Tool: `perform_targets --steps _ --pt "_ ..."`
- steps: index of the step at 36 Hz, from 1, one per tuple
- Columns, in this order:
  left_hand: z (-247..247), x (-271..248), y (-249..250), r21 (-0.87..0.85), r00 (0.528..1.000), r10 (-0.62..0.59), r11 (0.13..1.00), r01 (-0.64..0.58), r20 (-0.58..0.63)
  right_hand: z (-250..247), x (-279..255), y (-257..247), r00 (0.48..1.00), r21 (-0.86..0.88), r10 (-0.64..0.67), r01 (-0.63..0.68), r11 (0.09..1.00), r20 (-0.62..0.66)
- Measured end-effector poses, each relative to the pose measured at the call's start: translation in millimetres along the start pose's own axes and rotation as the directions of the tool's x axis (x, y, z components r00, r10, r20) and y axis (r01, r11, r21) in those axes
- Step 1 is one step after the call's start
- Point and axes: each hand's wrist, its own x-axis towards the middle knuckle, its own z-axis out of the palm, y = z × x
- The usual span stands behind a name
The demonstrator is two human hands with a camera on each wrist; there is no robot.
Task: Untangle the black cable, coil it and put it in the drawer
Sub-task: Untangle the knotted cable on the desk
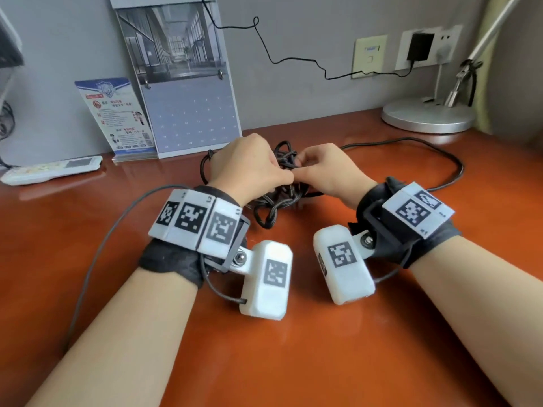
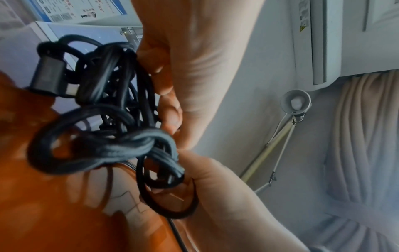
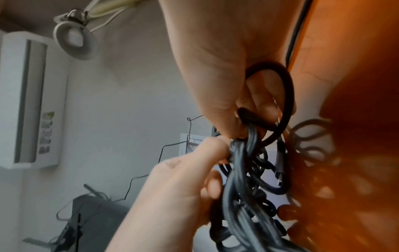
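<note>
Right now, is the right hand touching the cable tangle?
Touching. The right wrist view shows the right hand pinching a loop of the cable between thumb and fingers; the head view agrees.

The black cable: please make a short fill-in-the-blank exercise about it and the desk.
1. Both hands pinch the black cable, which is still ____.
2. The desk lamp stands on the ____ side of the desk.
3. The white remote control lies on the ____ side.

Missing words: tangled; right; left
</note>
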Motion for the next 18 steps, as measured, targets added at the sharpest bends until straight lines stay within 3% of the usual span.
perform_targets --steps 8,14,18 --pt "1.0 -3.6 -3.7 -0.054 0.999 0.017 0.998 -0.02 -0.047 6.6 0.8 5.4 0.999 0.054 0.02 -0.018 0.998 -0.043" --pt "-4.3 -6.5 -8.6 -0.099 0.997 0.004 0.995 0.003 0.074 15.0 -3.6 4.5 1.0 0.167 0.019 -0.018 0.986 -0.006" --pt "-5.3 -7.2 -4.6 -0.141 0.996 -0.036 0.989 0.047 0.08 19.0 -3.8 6.7 1.0 0.17 -0.007 0.008 0.985 -0.004"
